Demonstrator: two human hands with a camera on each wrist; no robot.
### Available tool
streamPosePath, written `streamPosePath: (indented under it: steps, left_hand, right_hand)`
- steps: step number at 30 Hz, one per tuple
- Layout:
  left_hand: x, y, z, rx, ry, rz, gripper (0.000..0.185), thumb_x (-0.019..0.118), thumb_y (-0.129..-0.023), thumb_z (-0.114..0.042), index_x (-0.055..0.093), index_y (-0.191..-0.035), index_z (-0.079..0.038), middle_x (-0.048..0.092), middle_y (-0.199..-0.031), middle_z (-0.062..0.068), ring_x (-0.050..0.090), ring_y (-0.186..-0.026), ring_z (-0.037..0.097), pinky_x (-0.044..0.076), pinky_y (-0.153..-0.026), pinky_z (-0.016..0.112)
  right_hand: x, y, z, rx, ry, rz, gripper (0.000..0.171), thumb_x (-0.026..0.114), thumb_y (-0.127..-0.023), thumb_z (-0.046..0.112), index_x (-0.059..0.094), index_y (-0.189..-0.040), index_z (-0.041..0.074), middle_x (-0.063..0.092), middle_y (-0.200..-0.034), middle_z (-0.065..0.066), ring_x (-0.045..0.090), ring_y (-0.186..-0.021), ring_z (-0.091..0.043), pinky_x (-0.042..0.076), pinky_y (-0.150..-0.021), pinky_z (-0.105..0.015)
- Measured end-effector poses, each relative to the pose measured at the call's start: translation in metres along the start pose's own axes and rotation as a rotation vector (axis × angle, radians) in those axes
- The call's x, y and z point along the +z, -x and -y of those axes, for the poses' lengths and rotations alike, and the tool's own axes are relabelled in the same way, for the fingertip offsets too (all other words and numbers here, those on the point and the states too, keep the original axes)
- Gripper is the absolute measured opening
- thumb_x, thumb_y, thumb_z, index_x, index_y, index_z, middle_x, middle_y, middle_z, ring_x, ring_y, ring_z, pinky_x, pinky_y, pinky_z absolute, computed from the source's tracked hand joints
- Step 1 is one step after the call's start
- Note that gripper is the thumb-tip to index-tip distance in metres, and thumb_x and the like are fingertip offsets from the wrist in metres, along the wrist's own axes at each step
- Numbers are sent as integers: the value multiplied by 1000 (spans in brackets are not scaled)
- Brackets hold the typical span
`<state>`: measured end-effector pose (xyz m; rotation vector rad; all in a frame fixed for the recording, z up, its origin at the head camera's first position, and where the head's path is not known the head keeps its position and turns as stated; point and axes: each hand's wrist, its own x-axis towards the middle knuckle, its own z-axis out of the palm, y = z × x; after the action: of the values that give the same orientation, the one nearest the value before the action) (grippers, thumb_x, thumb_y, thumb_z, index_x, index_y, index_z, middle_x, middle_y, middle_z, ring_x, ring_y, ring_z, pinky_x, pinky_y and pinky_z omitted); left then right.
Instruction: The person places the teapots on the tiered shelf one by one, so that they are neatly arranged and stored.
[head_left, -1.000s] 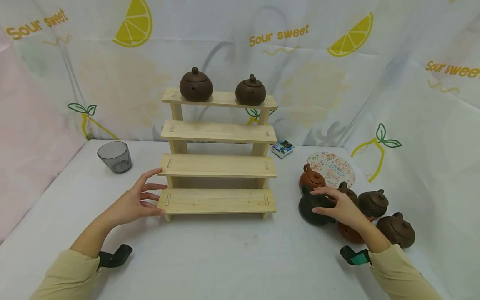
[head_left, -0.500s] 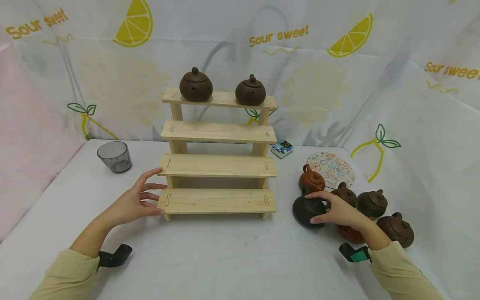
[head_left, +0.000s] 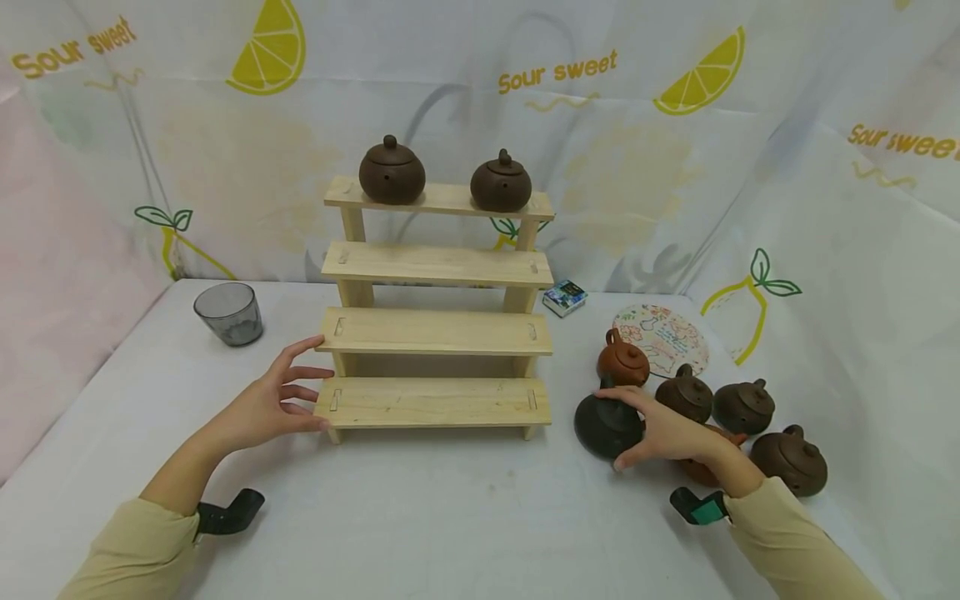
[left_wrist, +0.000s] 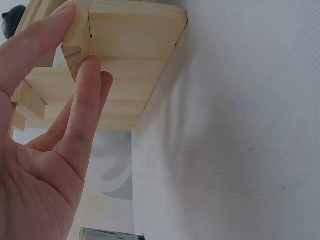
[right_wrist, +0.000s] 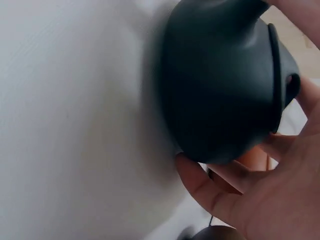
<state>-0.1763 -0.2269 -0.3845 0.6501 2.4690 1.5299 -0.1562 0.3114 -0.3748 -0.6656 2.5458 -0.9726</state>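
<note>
My right hand (head_left: 667,429) grips a black teapot (head_left: 606,429) at the right of the table. In the right wrist view, fingers (right_wrist: 195,182) curl round the side of that teapot, its lid facing the palm. Whether its base touches the table, I cannot tell. My left hand (head_left: 266,408) touches the left end of a four-tier wooden stand (head_left: 442,404), fingers spread and fairly straight. Close up, its fingertips (left_wrist: 90,65) rest against the end of a board. Two dark brown teapots, one on the left (head_left: 392,173) and one on the right (head_left: 501,183), stand on the top tier.
Right of the black teapot cluster more teapots: a reddish one (head_left: 624,362), several brown ones such as this one (head_left: 791,461), and another reddish one partly behind my hand. A patterned round mat (head_left: 667,333), a small book-like box (head_left: 566,297) and a grey glass (head_left: 231,314) lie farther back.
The black teapot has slid leftward, away from the other teapots, with my right hand round it. A brown teapot behind it shows more fully. My left hand stays put.
</note>
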Motion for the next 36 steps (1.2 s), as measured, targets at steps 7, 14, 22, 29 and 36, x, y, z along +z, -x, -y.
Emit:
streamPosePath:
  steps: [7, 14, 22, 29, 36]
  left_hand:
    - [-1, 0, -1, 6, -10, -6, 108, 82, -69, -10, 10, -148, -24, 46, -128, 28, 60, -94, 24, 52, -73, 28]
    - [0, -1, -1, 25, 5, -7, 107, 82, -69, -6, 11, -148, -22, 46, -128, 29, 61, -93, 19, 52, -72, 29]
    - [0, -1, 0, 30, 10, -6, 107, 82, -69, -5, 11, -148, -21, 46, -127, 29, 61, -93, 20, 52, -72, 29]
    - [1, 0, 1, 25, 11, -5, 107, 81, -69, -5, 11, -148, -22, 46, -128, 29, 61, -94, 22, 52, -73, 29]
    - [2, 1, 1, 10, 7, -5, 107, 82, -70, -8, 11, -148, -23, 45, -129, 29, 59, -95, 28, 52, -74, 29]
  right_hand:
    - [7, -9, -1, 15, 59, -84, 82, 85, -64, 37, 45, -133, 17, 39, -124, -13, 42, -105, -30, 40, -81, -46]
    - [10, -11, 1, 24, 42, -142, 78, 86, -63, 34, 49, -129, 18, 42, -124, -13, 43, -104, -30, 40, -81, -47]
    - [-4, -8, 16, 57, -3, -179, 78, 85, -66, 32, 46, -132, 20, 41, -131, -12, 39, -113, -31, 36, -87, -52]
    - [-26, -9, 40, 71, -49, -216, 76, 84, -68, 27, 45, -133, 18, 37, -134, -14, 38, -113, -32, 36, -87, -50]
    - [-43, -14, 67, 82, -94, -219, 75, 81, -72, 23, 42, -136, 16, 31, -136, -17, 36, -111, -36, 42, -81, -45]
